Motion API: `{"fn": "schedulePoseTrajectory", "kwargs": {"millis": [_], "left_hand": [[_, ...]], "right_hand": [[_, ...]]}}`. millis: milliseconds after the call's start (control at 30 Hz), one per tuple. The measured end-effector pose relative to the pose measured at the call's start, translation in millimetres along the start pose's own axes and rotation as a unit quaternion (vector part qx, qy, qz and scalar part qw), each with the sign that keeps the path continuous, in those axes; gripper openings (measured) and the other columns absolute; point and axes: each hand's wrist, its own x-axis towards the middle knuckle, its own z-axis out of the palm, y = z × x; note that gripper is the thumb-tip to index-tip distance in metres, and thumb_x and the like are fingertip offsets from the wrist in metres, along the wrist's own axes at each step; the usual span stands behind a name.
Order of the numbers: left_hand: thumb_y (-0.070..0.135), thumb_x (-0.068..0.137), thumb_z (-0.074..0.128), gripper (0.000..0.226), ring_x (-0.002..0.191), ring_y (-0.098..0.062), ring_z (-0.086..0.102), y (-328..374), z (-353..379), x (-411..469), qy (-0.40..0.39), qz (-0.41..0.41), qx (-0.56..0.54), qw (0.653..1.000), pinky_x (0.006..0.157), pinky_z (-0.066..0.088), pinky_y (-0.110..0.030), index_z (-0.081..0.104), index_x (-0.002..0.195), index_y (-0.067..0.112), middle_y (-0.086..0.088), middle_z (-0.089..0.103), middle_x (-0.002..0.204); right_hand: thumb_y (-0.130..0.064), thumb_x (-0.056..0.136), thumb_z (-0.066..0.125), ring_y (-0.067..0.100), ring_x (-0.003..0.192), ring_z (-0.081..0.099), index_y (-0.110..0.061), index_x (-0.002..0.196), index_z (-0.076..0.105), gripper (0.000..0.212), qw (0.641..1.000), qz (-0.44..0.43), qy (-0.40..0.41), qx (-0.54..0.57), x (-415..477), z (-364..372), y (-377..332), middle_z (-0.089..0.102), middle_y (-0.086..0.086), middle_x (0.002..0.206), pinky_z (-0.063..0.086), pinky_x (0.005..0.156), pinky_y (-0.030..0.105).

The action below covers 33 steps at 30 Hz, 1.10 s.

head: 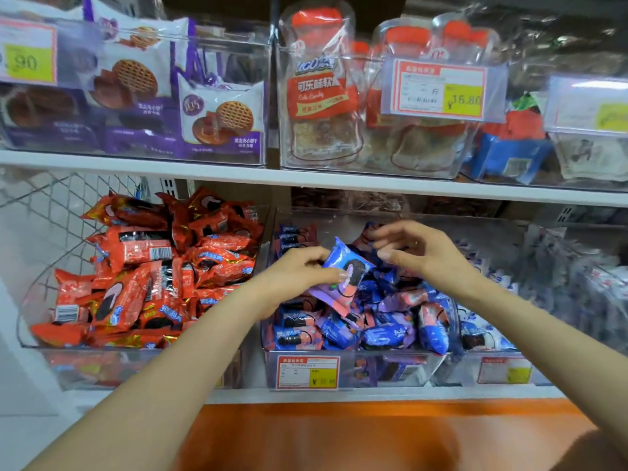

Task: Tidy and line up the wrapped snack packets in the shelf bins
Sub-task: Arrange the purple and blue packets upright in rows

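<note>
Two hands meet over the middle clear bin (438, 363) on the lower shelf, which is heaped with blue and purple snack packets (387, 331) lying at all angles. The left hand (302, 270) holds one blue packet (346, 266) lifted just above the heap. Its thumb presses on the printed face and its curled fingers sit behind, so the packet is pinched between them. The packet is tilted, with its long axis running steeply from an upper end toward the back of the bin down to a crimped pinkish end nearer the person. The face with the dark round biscuit picture is turned up toward the camera.

The right hand (414, 253) hovers just beside the packet's upper right edge, fingers bent and thumb reaching toward it. Whether it touches or grips anything cannot be told.

Left of this bin, red packets (153, 273) are piled in a jumble. A red and yellow price tag (307, 372) sits on the middle bin's front.
</note>
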Motion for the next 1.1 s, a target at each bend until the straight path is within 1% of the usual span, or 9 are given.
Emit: {"fn": "schedulePoseTrajectory", "kwargs": {"millis": [67,167,300,367,533,667,767,967,1100], "left_hand": [[0.013,0.084,0.067,0.009,0.066,-0.003,0.062,1,2,-2,0.005,0.005,-0.024,1.0,0.07,0.049,-0.015,0.063,0.092,0.016,0.003,0.069,0.075],[0.007,0.079,0.071,0.021,0.075,-0.007,0.066,0,5,-1,0.044,0.022,-0.058,0.997,0.083,0.048,-0.025,0.061,0.095,0.018,0.004,0.073,0.081],[0.003,0.079,0.068,0.022,0.065,-0.002,0.063,3,11,-1,0.079,0.03,-0.128,0.988,0.062,0.048,-0.014,0.057,0.093,0.015,0.002,0.067,0.079],[-0.001,0.079,0.067,0.026,0.071,-0.005,0.065,6,13,-3,0.058,0.041,-0.144,0.987,0.063,0.052,-0.017,0.055,0.097,0.014,0.001,0.068,0.084],[0.014,0.074,0.077,0.024,0.073,-0.006,0.056,11,6,-7,0.094,0.1,0.115,0.984,0.069,0.044,-0.022,0.058,0.087,0.013,0.0,0.064,0.08],[0.029,0.072,0.079,0.036,0.081,-0.021,0.053,14,-21,1,0.166,0.035,0.373,0.912,0.065,0.031,-0.029,0.056,0.097,0.017,-0.004,0.062,0.09],[0.035,0.079,0.071,0.049,0.105,-0.027,0.056,18,-36,21,0.101,-0.001,0.523,0.847,0.076,0.038,-0.029,0.052,0.12,0.017,-0.007,0.061,0.117],[0.035,0.08,0.071,0.066,0.117,-0.028,0.051,11,-38,75,0.003,-0.085,0.552,0.83,0.093,0.042,-0.03,0.044,0.134,0.009,-0.013,0.051,0.134],[0.033,0.078,0.074,0.058,0.111,-0.03,0.055,0,-39,87,-0.013,-0.102,0.644,0.758,0.089,0.047,-0.032,0.052,0.126,0.007,-0.014,0.056,0.126]], "right_hand": [[-0.014,0.082,0.068,0.009,0.083,0.061,-0.024,0.098,0.064,0.019,1.0,-0.007,0.006,0.005,-5,4,-2,0.068,0.003,0.092,0.048,0.079,0.019],[-0.02,0.084,0.066,0.011,0.085,0.061,-0.027,0.101,0.061,0.019,0.999,-0.027,0.024,-0.004,-10,8,-10,0.068,0.005,0.091,0.048,0.083,0.022],[-0.021,0.079,0.072,0.017,0.08,0.059,-0.029,0.1,0.059,0.026,1.0,-0.021,-0.017,-0.003,-16,17,-20,0.069,0.009,0.094,0.05,0.081,0.034],[-0.019,0.077,0.075,0.02,0.076,0.058,-0.023,0.099,0.062,0.026,0.999,-0.028,-0.007,-0.023,-19,20,-22,0.07,0.007,0.094,0.05,0.078,0.036],[-0.02,0.077,0.076,0.013,0.085,0.063,-0.022,0.102,0.066,0.027,0.991,-0.051,-0.033,-0.121,-18,18,-20,0.07,-0.002,0.096,0.047,0.08,0.02],[-0.016,0.083,0.07,0.005,0.087,0.061,-0.02,0.105,0.067,0.023,0.978,-0.074,0.014,-0.194,-15,2,-15,0.068,-0.005,0.096,0.045,0.081,0.014],[-0.011,0.085,0.068,0.009,0.079,0.062,-0.025,0.091,0.066,0.016,0.982,-0.043,0.062,-0.173,-12,-11,-10,0.066,-0.01,0.082,0.044,0.073,0.009],[-0.006,0.085,0.066,0.01,0.073,0.061,-0.021,0.086,0.068,0.014,0.981,-0.04,0.074,-0.174,-11,-15,-6,0.065,-0.007,0.076,0.041,0.067,0.002],[-0.006,0.086,0.064,-0.008,0.065,0.056,-0.017,0.087,0.07,0.012,0.983,-0.058,0.057,-0.167,-12,-12,-9,0.061,-0.019,0.073,0.039,0.064,0.001]]}}
